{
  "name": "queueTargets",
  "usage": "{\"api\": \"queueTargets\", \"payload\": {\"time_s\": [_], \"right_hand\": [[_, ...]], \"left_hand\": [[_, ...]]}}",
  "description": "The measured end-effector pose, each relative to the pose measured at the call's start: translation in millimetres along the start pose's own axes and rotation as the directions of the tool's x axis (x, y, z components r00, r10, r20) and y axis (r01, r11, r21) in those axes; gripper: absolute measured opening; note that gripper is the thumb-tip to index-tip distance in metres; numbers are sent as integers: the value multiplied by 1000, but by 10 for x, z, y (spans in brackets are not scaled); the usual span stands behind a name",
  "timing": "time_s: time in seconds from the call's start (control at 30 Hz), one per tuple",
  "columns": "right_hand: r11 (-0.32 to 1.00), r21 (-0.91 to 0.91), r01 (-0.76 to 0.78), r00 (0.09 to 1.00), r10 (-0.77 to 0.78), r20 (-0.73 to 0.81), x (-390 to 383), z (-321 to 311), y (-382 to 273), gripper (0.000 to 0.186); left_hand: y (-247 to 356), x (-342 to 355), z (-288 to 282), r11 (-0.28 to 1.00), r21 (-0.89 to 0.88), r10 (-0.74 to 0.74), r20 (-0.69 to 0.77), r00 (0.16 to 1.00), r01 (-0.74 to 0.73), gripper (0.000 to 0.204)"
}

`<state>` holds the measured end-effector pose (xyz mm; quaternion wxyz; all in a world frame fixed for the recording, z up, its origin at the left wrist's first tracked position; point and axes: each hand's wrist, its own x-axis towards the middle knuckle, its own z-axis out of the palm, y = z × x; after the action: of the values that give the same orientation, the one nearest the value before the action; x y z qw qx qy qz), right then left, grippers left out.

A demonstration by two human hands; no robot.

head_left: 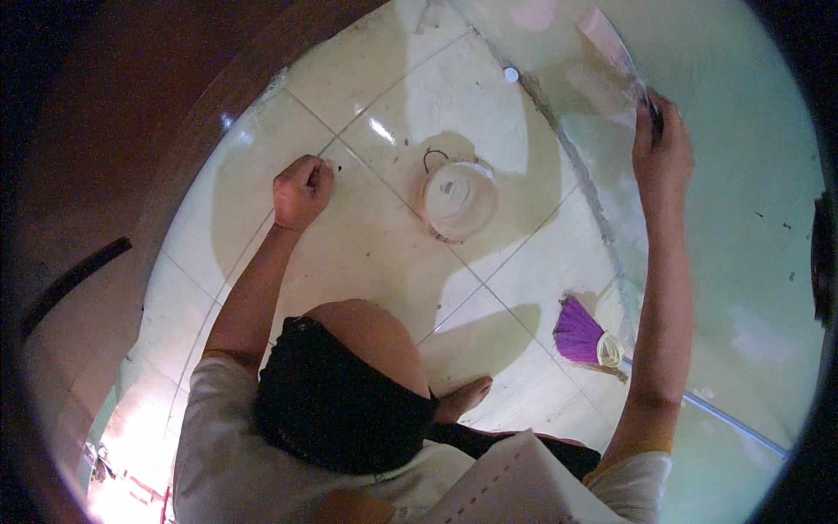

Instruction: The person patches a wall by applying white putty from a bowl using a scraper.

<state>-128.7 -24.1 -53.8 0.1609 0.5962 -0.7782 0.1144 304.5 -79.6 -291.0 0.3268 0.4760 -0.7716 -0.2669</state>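
Observation:
My right hand (665, 144) is raised to the pale green wall and closed round the dark handle of a putty knife (616, 48). The knife's wide blade lies close to the wall, beside pale, pinkish smears of filler (602, 89). Over the tiled floor, my left hand (303, 190) is closed in a fist; whether anything is inside is hidden. A tiny dark and whitish bit shows beside its fingers. Between my arms, a whitish round bucket (460, 201) with a thin wire handle stands on the tiles, with some pale stuff at its bottom.
A purple broom (578, 332) with a blue stick leans at the wall's foot on the right. A small white round cap (511, 75) lies by the grey wall joint. A brown wooden surface (175, 105) bounds the left side. My knee and foot are below.

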Motion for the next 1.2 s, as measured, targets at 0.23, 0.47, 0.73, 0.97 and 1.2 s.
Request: {"api": "queueTargets", "payload": {"time_s": [0.23, 0.47, 0.73, 0.97, 1.2], "right_hand": [[939, 266, -217, 963, 161, 215, -199, -73, -216, 21], [981, 182, -64, 983, 31, 179, 49, 2, -463, 25], [991, 78, 108, 994, -109, 11, 70, 270, -325, 28], [978, 176, -111, 934, 42, 353, -26, 747, -477, 25], [987, 90, -132, 930, 92, 356, 104, 1453, -686, 18]], "left_hand": [[14, 3, 32, 1000, 3, 17, -27, 999, -17, 17], [2, 12, 19, 998, -42, 37, -37, 999, -38, 17], [20, 19, -12, 1000, -14, 26, -5, 1000, -26, 17], [-7, 16, -8, 999, -48, 20, -15, 1000, -21, 16], [-17, 31, 8, 999, -40, 26, 9, 1000, -26, 16]]}}
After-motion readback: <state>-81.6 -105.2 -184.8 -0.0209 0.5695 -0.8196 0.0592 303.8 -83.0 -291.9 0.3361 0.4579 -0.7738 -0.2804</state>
